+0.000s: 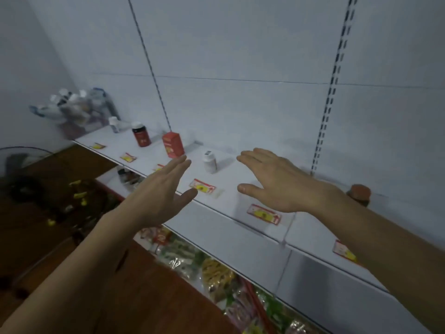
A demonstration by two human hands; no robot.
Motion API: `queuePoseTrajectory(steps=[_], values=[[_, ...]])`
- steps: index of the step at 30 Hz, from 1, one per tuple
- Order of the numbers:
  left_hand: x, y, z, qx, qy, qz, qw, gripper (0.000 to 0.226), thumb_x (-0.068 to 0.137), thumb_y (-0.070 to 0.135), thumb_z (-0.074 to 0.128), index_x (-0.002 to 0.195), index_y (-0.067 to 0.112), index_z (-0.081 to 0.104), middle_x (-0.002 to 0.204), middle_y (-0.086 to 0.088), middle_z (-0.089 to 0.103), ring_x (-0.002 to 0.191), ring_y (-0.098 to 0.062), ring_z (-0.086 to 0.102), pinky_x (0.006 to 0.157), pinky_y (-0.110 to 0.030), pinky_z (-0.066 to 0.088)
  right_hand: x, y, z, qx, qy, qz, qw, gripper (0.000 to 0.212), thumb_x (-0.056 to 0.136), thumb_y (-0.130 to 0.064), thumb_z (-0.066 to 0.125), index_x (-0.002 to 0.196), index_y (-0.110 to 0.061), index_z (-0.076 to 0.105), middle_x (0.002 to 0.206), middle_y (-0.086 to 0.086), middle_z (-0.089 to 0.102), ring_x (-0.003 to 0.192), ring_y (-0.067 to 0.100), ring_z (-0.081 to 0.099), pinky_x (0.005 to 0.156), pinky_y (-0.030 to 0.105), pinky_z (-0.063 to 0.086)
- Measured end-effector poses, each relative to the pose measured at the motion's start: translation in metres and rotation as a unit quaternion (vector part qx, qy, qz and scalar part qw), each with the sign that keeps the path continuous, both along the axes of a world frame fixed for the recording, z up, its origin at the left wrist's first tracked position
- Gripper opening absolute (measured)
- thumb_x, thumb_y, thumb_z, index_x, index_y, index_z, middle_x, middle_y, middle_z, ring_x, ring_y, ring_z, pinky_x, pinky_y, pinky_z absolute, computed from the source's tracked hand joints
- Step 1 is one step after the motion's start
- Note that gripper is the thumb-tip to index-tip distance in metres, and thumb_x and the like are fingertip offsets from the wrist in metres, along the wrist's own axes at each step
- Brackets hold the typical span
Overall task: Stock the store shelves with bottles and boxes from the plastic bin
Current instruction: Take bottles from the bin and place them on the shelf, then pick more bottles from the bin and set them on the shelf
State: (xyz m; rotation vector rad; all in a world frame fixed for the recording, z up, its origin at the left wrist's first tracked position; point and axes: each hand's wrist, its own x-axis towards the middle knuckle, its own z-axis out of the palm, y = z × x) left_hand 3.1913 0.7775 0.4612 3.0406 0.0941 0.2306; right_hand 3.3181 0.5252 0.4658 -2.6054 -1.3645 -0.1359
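Note:
A white shelf (240, 222) runs from far left to near right. On it stand a small white bottle (114, 124), a dark red bottle (141, 134), a red box (173, 144) and a white bottle (210, 161). A brown-capped bottle (358, 194) stands at the right, partly behind my forearm. A clear plastic bin (79, 112) heaped with bottles sits at the shelf's far left end. My left hand (163, 191) hovers open at the shelf's front edge, left of the white bottle. My right hand (277, 179) is spread flat over the shelf, right of that bottle. Both hold nothing.
Red and yellow price tags (264, 214) line the shelf's front edge. Packaged snacks (216, 273) fill the lower shelf. A slotted upright rail (334, 80) runs up the white back panel. A dark fan (19, 162) and brown floor lie at the left.

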Motion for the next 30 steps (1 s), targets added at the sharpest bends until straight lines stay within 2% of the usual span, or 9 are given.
queuePoseTrajectory(steps=[5, 9, 14, 18, 23, 28, 30], values=[[-0.028, 0.11, 0.011, -0.014, 0.005, 0.068, 0.998, 0.08, 0.095, 0.065, 0.038, 0.16, 0.026, 0.012, 0.167, 0.009, 0.009, 0.153, -0.01, 0.01, 0.122, -0.036, 0.02, -0.007, 0.132, 0.002, -0.02, 0.011, 0.059, 0.998, 0.074, 0.101, -0.057, 0.041, 0.159, -0.019, 0.017, 0.166, -0.001, 0.017, 0.153, 0.02, 0.012, 0.12, 0.047, 0.024], [-0.044, 0.192, 0.015, -0.014, 0.017, 0.147, 0.989, 0.081, 0.095, 0.064, 0.04, 0.161, 0.024, 0.012, 0.168, 0.006, 0.011, 0.153, -0.011, 0.01, 0.121, -0.032, 0.016, -0.001, 0.23, 0.015, -0.031, -0.008, 0.114, 0.993, 0.07, 0.1, -0.055, 0.044, 0.155, -0.016, 0.027, 0.16, 0.002, 0.029, 0.147, 0.023, 0.023, 0.116, 0.048, 0.031], [-0.054, 0.282, 0.014, -0.025, 0.047, 0.225, 0.973, 0.078, 0.098, 0.057, 0.046, 0.16, 0.027, 0.009, 0.168, 0.007, 0.005, 0.154, -0.012, 0.005, 0.124, -0.037, 0.014, 0.014, 0.346, 0.028, -0.055, -0.033, 0.16, 0.985, 0.07, 0.1, -0.056, 0.045, 0.155, -0.017, 0.027, 0.158, 0.002, 0.033, 0.143, 0.023, 0.03, 0.113, 0.049, 0.036], [-0.039, 0.364, 0.024, -0.006, 0.06, 0.241, 0.969, 0.079, 0.099, 0.058, 0.044, 0.161, 0.025, 0.007, 0.169, 0.006, 0.002, 0.154, -0.012, 0.003, 0.125, -0.039, 0.014, 0.041, 0.443, 0.037, -0.074, -0.057, 0.186, 0.978, 0.071, 0.1, -0.057, 0.043, 0.156, -0.016, 0.025, 0.161, 0.003, 0.029, 0.147, 0.024, 0.026, 0.115, 0.048, 0.032], [-0.003, 0.487, 0.047, 0.041, 0.07, 0.264, 0.961, 0.08, 0.1, 0.06, 0.041, 0.161, 0.021, 0.006, 0.169, 0.003, 0.003, 0.154, -0.015, 0.009, 0.123, -0.035, 0.016, 0.099, 0.571, 0.047, -0.078, -0.057, 0.198, 0.976, 0.072, 0.098, -0.059, 0.046, 0.154, -0.017, 0.029, 0.157, 0.002, 0.035, 0.142, 0.024, 0.035, 0.112, 0.047, 0.037], [0.033, 0.598, 0.071, 0.068, 0.083, 0.292, 0.95, 0.078, 0.101, 0.056, 0.04, 0.161, 0.02, 0.006, 0.169, -0.001, 0.004, 0.154, -0.018, 0.01, 0.124, -0.037, 0.014, 0.165, 0.692, 0.056, -0.102, -0.048, 0.181, 0.977, 0.053, 0.094, -0.061, 0.05, 0.13, -0.022, 0.044, 0.139, 0.002, 0.05, 0.13, 0.026, 0.047, 0.102, 0.047, 0.045], [0.044, 0.639, 0.074, 0.071, 0.083, 0.296, 0.949, 0.078, 0.101, 0.056, 0.04, 0.161, 0.019, 0.006, 0.169, -0.001, 0.004, 0.155, -0.017, 0.008, 0.125, -0.036, 0.013, 0.18, 0.735, 0.063, -0.098, -0.041, 0.185, 0.977, 0.062, 0.095, -0.06, 0.05, 0.141, -0.02, 0.041, 0.147, 0.002, 0.047, 0.133, 0.026, 0.047, 0.105, 0.047, 0.044]])
